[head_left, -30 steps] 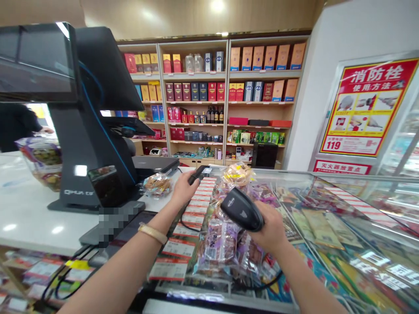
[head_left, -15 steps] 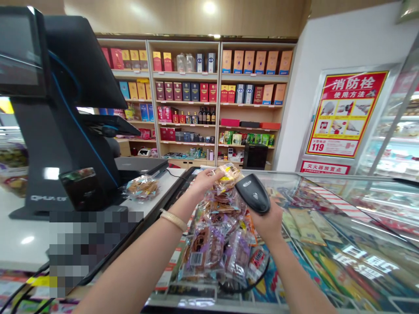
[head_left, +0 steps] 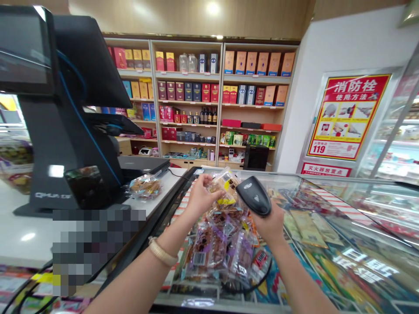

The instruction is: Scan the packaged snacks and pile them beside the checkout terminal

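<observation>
My left hand (head_left: pixel 203 194) holds a clear snack packet with yellow print (head_left: pixel 226 187) between thumb and fingers, at the far end of a pile of snack packets (head_left: pixel 209 250). Wrapped round the handle of a black barcode scanner (head_left: pixel 254 196) is my right hand (head_left: pixel 270 222); the scanner's head is just right of the held packet. The pile lies on the glass top of a freezer (head_left: pixel 327 185), purple and clear wrappers showing, one with a barcode facing up. A cable curves round the pile's near right side.
At the left, a dark checkout terminal (head_left: pixel 68 144) stands on a white counter (head_left: pixel 22 237), with another packet group (head_left: pixel 145 187) beside it. Shelves of boxes (head_left: pixel 219 102) line the back. A red and white poster (head_left: pixel 350 115) hangs on the right wall.
My left hand has turned and come slightly nearer, tilting the packet so more of its yellow print shows. My right hand and the scanner have barely moved.
</observation>
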The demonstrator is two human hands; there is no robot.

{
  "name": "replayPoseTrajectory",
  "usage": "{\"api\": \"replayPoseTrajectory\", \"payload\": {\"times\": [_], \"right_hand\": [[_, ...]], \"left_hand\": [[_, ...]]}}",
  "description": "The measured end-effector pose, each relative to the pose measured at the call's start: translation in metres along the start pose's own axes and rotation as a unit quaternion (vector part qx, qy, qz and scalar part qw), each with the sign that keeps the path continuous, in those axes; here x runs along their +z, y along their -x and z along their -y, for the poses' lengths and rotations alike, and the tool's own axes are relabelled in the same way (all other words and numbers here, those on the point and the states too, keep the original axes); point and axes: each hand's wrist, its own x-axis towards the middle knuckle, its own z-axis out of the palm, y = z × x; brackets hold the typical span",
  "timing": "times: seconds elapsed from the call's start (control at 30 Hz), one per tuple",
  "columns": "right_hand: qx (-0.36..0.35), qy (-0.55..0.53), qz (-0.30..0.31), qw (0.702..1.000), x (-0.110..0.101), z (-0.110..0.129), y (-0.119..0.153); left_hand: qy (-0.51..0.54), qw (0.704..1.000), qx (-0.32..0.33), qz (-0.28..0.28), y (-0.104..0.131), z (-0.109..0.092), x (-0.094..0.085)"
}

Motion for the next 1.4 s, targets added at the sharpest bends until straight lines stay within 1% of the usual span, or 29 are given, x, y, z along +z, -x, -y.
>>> {"api": "replayPoseTrajectory", "payload": {"times": [0.03, 0.1, 0.2, 0.23, 0.27, 0.37, 0.43, 0.53, 0.57, 0.67, 0.8, 0.93, 1.07, 1.27, 1.4], "right_hand": [[-0.006, 0.002, 0.003, 1.000, 0.000, 0.000, 0.000], [-0.018, 0.003, 0.016, 1.000, 0.000, 0.001, 0.000], [-0.045, -0.006, 0.052, 0.998, 0.000, 0.001, 0.000], [-0.055, -0.009, 0.064, 0.996, 0.000, 0.001, 0.000], [-0.065, -0.012, 0.072, 0.995, 0.000, 0.002, 0.000], [-0.096, -0.023, 0.086, 0.991, -0.001, 0.005, 0.001], [-0.112, -0.031, 0.098, 0.988, -0.002, 0.010, 0.001], [-0.116, -0.038, 0.120, 0.985, -0.005, 0.021, 0.001], [-0.117, -0.042, 0.125, 0.984, -0.006, 0.025, 0.000], [-0.129, -0.048, 0.133, 0.981, -0.008, 0.033, -0.002], [-0.133, -0.041, 0.147, 0.979, -0.007, 0.034, -0.002], [-0.123, -0.035, 0.165, 0.978, -0.005, 0.032, -0.001], [-0.123, -0.041, 0.165, 0.978, -0.005, 0.032, -0.002], [-0.122, -0.036, 0.157, 0.979, -0.005, 0.031, -0.002], [-0.124, -0.033, 0.159, 0.979, -0.005, 0.030, -0.002]], "left_hand": [[0.023, 1.000, -0.015, 0.012, 0.004, 0.001, -0.003], [0.091, 0.992, -0.055, 0.067, 0.013, 0.002, -0.010], [0.198, 0.957, -0.116, 0.176, 0.026, 0.006, -0.019], [0.228, 0.945, -0.132, 0.194, 0.029, 0.007, -0.022], [0.256, 0.935, -0.145, 0.199, 0.031, 0.008, -0.024], [0.328, 0.912, -0.171, 0.175, 0.036, 0.009, -0.031], [0.358, 0.905, -0.174, 0.152, 0.036, 0.008, -0.034], [0.358, 0.914, -0.153, 0.115, 0.037, 0.007, -0.038], [0.347, 0.920, -0.146, 0.112, 0.037, 0.007, -0.039], [0.311, 0.933, -0.129, 0.127, 0.038, 0.009, -0.040], [0.292, 0.940, -0.110, 0.138, 0.037, 0.009, -0.041], [0.292, 0.938, -0.120, 0.143, 0.038, 0.006, -0.040], [0.292, 0.937, -0.130, 0.139, 0.039, 0.005, -0.039], [0.271, 0.945, -0.119, 0.138, 0.037, 0.009, -0.039], [0.273, 0.945, -0.117, 0.136, 0.037, 0.009, -0.039]]}}
